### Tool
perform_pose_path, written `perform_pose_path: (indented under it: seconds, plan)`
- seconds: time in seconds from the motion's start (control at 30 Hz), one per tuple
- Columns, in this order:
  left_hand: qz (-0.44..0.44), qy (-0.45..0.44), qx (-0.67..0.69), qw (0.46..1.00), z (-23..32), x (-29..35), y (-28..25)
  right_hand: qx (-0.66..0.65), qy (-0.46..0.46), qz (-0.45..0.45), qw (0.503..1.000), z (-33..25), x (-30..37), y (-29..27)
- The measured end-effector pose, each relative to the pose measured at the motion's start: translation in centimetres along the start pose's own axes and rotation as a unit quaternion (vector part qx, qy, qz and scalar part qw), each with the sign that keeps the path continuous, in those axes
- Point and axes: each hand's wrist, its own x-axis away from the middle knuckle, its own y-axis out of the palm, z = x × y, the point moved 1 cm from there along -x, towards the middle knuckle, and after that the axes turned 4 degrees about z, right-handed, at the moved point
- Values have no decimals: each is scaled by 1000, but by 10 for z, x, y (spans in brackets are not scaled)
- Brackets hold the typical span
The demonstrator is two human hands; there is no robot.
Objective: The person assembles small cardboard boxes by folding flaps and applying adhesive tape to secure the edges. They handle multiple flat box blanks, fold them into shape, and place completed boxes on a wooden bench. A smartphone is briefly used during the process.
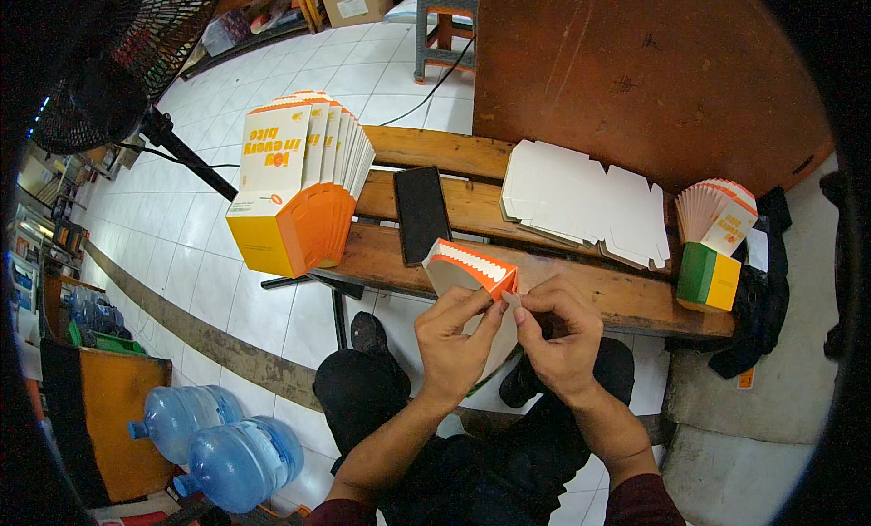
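Observation:
Above my lap I hold a partly folded cardboard box (474,262), with an orange and white scalloped edge and a pale inside. My left hand (452,344) pinches its near side between thumb and fingers. At the box's right corner, the thumb and fingers of my right hand (564,337) close on a small pale flap. Part of the box hangs below, half hidden by my hands. On the bench beyond lies a flat black rectangular object (422,216). A stack of flat white cardboard blanks (581,195) lies to its right.
The slatted wooden bench (381,254) carries nested white, orange and yellow boxes (277,176) at its left end. Another nested stack (712,272) stands at its right end, beside dark cloth (771,281). Blue water bottles (240,462) lie lower left. A fan (100,81) stands upper left.

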Motion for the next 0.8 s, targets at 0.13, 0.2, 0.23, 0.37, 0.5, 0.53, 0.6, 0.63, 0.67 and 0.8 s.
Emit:
perform_pose_path:
  seconds: [0.13,0.2,0.23,0.37,0.5,0.53,0.6,0.63,0.67,0.8]
  plan:
    - [-2,-15,-11,1000,0,2,2,-7,-13,8,1000,2,-2,1]
    - [5,-25,1,1000,-2,2,4,-15,-14,10,1000,3,-3,1]
    - [5,-24,-4,1000,-3,3,4,-4,-18,9,1000,4,-3,1]
    - [7,-13,-14,1000,-5,5,7,12,-22,8,1000,5,-2,2]
    - [-33,-24,14,999,-3,1,5,43,-23,16,999,3,-3,1]
    - [-39,-30,12,999,-2,-1,1,43,-22,9,999,2,-5,-1]
    - [-71,-47,40,996,-1,-7,-8,46,-13,-3,999,2,-8,-6]
    - [-87,-117,60,988,-1,-9,-12,40,-15,-17,999,1,-9,-8]
    - [-103,-138,81,982,-1,-11,-15,35,-10,-34,999,1,-10,-11]
    - [-134,-176,116,968,-4,-10,-16,38,-26,-47,998,0,-11,-14]
